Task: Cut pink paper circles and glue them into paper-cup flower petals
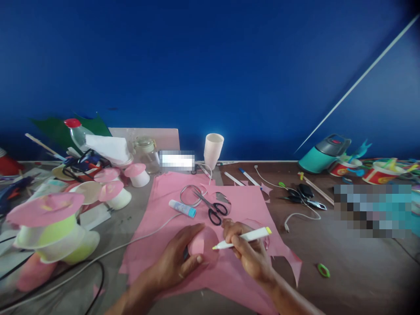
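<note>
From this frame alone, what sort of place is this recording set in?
Probably a home or classroom craft table. Pink paper sheet, scissors and a glue stick lie there; the right hand holds a marker over it.

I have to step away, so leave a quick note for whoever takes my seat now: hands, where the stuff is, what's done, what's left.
Left hand: pressing a pink paper round flat on the pink sheet.
Right hand: holding a white marker with a yellow tip and cap, tip at the round's edge.
Scissors and glue stick lie on the sheet just beyond the hands.
Done: several pink-topped cups stand at left; the sheet has pieces cut out.
Left: marking this round looks unfinished; no line is visible on it.
</note>
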### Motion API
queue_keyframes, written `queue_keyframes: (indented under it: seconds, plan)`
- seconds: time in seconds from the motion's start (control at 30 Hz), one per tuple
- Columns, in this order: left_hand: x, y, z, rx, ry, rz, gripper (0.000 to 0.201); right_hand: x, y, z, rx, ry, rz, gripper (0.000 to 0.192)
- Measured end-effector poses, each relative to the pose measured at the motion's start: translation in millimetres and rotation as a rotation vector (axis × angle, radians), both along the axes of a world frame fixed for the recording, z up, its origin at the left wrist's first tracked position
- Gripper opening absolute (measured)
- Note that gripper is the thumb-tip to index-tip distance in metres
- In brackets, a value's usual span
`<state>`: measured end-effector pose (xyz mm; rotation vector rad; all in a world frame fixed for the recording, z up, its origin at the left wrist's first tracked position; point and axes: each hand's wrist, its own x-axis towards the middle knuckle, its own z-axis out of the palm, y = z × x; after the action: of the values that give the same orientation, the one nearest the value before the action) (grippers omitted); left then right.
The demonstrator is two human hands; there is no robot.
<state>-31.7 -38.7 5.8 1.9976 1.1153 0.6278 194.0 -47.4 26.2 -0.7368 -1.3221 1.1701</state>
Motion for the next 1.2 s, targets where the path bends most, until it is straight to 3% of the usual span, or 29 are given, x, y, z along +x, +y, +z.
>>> queue_keyframes:
  seconds: [0.4,1.2]
  plan:
    - [0.4,-0.8,-4.4,0.02,-0.043,0.011,0.066,-2.7,-1.4,6.7,0.06,-0.129,0.002,0.028]
    - [0.2,-0.3,1.3,-0.005,0.001,-0.01,0.071,2.0,2.4,2.3,0.012,-0.098,0.005,0.03]
